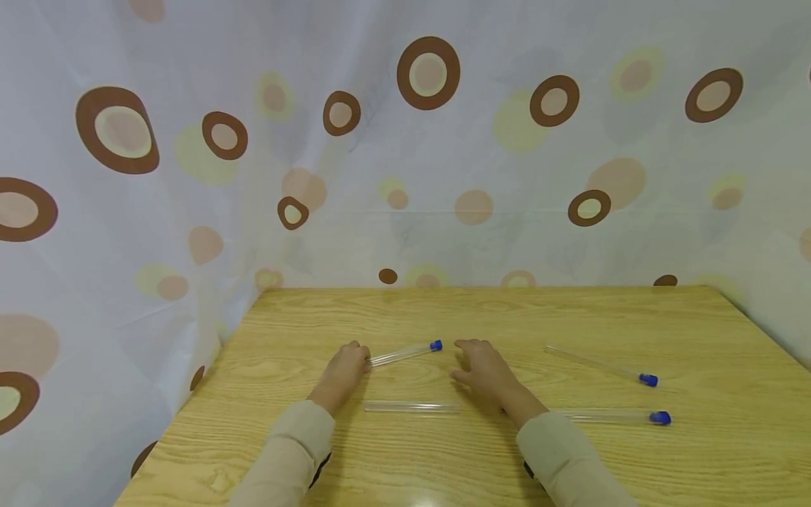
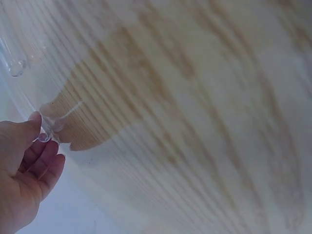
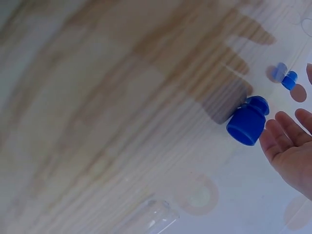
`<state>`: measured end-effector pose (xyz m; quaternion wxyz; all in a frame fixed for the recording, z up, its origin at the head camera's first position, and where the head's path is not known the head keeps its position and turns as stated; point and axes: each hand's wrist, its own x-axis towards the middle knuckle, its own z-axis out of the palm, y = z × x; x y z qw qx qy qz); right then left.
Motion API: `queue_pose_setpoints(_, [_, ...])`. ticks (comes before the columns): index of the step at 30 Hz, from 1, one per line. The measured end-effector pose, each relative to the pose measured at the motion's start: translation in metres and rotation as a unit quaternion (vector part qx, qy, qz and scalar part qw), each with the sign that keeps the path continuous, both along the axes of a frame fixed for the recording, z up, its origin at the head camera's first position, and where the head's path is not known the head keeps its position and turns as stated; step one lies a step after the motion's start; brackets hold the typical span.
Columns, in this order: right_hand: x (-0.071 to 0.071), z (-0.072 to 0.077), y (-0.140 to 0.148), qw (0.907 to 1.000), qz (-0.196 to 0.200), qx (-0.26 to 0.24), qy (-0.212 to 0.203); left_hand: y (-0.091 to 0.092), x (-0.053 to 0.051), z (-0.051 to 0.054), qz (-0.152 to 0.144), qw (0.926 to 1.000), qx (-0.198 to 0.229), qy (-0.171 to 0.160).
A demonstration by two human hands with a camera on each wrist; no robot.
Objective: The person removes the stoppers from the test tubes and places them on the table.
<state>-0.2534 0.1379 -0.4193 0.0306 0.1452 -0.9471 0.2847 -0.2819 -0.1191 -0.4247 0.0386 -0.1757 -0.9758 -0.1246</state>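
Left hand point(image 1: 342, 370) pinches a clear tube point(image 1: 402, 354) by its rounded end — blue cap point(image 1: 436, 346) towards the right hand point(image 1: 486, 370), relaxed, holding nothing — another tube point(image 1: 412, 407) lying nearer on the tabletop point(image 1: 431, 458)!

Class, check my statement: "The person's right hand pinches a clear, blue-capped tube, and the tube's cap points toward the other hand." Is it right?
Not quite: it is the left hand that pinches the clear, blue-capped tube, as the head view shows. The tube's cap does point toward the other hand, here the right hand.
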Motion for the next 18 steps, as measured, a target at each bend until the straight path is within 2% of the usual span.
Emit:
queue_pose_setpoints(10, [0.0031,0.0002,0.0012,1.0000,0.008,-0.005,0.001,-0.0012,0.0007,0.0030,0.001,0.9998,0.008,-0.019])
queue_pose_setpoints(12, [0.0037,0.0005,0.0019,0.9999,0.009,-0.006,0.000,-0.0018,0.0015,0.0032,-0.003,0.9999,0.008,-0.013])
queue_pose_setpoints(18, [0.0066,0.0015,0.0039,0.9998,0.012,-0.018,-0.001,-0.0038,0.0040,0.0041,-0.002,0.9993,0.026,-0.027])
